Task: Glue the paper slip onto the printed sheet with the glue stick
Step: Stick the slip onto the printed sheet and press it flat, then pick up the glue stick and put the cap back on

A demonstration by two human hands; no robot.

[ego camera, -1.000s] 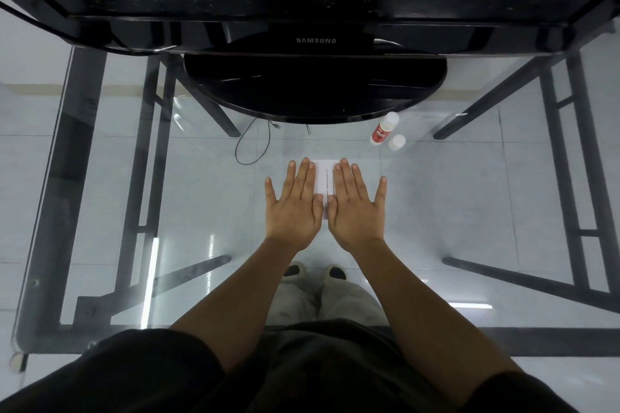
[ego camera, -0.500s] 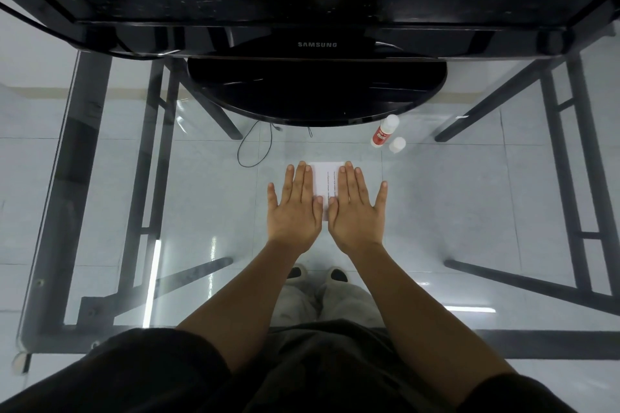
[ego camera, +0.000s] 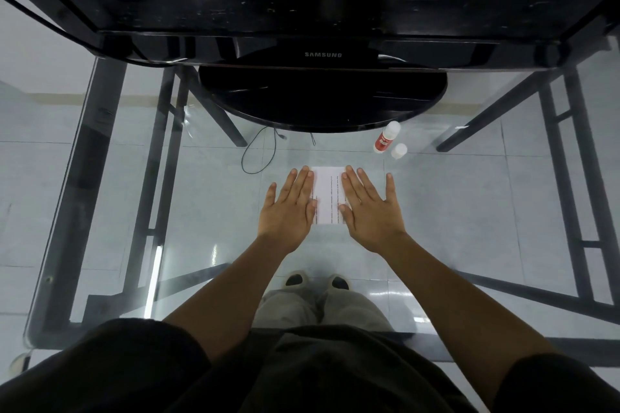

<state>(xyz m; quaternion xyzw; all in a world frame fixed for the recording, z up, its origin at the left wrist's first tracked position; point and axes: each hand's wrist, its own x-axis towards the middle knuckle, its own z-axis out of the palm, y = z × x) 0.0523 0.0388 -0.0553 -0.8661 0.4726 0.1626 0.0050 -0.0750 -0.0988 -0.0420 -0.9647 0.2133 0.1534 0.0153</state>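
Pressing flat and open-palmed on the glass table (ego camera: 208,198), the left hand (ego camera: 290,208) and right hand (ego camera: 369,208) pin opposite edges of the printed sheet (ego camera: 328,193), apparently smoothing it, while the uncapped glue stick (ego camera: 386,137) and cap (ego camera: 399,150) stand aside.

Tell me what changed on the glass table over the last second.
The left hand and right hand, side by side over the printed sheet before, slid apart, uncovering its middle. Both stay flat and open on its edges, holding nothing. The glue stick and its cap stayed put.
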